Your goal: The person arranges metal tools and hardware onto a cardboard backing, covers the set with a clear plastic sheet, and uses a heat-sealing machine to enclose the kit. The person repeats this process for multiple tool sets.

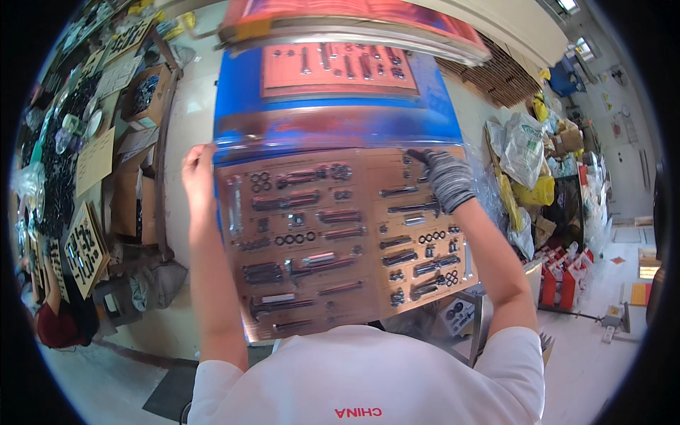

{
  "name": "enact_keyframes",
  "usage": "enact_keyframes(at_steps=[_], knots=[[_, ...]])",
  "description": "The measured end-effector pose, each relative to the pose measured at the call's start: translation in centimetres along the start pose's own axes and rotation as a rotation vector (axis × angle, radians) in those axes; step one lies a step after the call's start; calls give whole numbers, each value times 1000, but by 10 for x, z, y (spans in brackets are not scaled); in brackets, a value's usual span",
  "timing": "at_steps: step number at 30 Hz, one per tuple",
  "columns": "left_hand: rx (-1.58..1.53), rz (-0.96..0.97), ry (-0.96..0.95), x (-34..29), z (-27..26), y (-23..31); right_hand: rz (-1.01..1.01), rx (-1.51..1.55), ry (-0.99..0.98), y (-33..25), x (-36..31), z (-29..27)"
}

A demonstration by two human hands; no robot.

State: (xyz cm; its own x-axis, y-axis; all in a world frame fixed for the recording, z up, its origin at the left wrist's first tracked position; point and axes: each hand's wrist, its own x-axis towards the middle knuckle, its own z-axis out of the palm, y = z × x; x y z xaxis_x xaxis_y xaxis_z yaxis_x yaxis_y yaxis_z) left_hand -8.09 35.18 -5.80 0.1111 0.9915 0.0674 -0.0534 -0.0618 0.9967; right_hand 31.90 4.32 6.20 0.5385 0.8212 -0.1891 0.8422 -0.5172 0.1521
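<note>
Two cardboard sheets (368, 234) lie side by side before me, with bolts, nuts, washers and rings set out in rows under shiny clear plastic film (333, 147). At the far left corner, my bare left hand (197, 168) is closed on the film's edge. My right hand (448, 180), in a grey knitted glove with dark fingertips, lies over the far right part and pinches the film, its fingers pointing left. Hardware shows through the film, partly blurred by glare.
Beyond lies a blue surface (234, 99) with another hardware card (340, 71), below a blurred red and metal machine part (354, 32). A cluttered bench with cardboard boxes (145, 99) stands left, near another person (60, 322). Plastic bags (524, 145) and red boxes (563, 276) are at right.
</note>
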Motion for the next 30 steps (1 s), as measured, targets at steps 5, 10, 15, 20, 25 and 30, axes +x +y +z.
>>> enact_keyframes(at_steps=[5, 10, 15, 20, 25, 30], knots=[[318, -37, 81, -4, 7, 8, 167, -64, 46, 144, -6, 6], [839, 577, 243, -53, 149, 40, 276, 31, 60, 191, -9, 37], [495, 808, -491, -149, 407, 46, 265, 462, 221, 204, -12, 77], [797, 116, -942, -172, 548, 44, 202, 742, 263, 216, -9, 91], [345, -342, -1173, -167, 575, 24, 190, 708, 150, 221, -11, 67], [242, -256, -999, -176, 583, 6, 167, 728, 52, 213, 5, 49]])
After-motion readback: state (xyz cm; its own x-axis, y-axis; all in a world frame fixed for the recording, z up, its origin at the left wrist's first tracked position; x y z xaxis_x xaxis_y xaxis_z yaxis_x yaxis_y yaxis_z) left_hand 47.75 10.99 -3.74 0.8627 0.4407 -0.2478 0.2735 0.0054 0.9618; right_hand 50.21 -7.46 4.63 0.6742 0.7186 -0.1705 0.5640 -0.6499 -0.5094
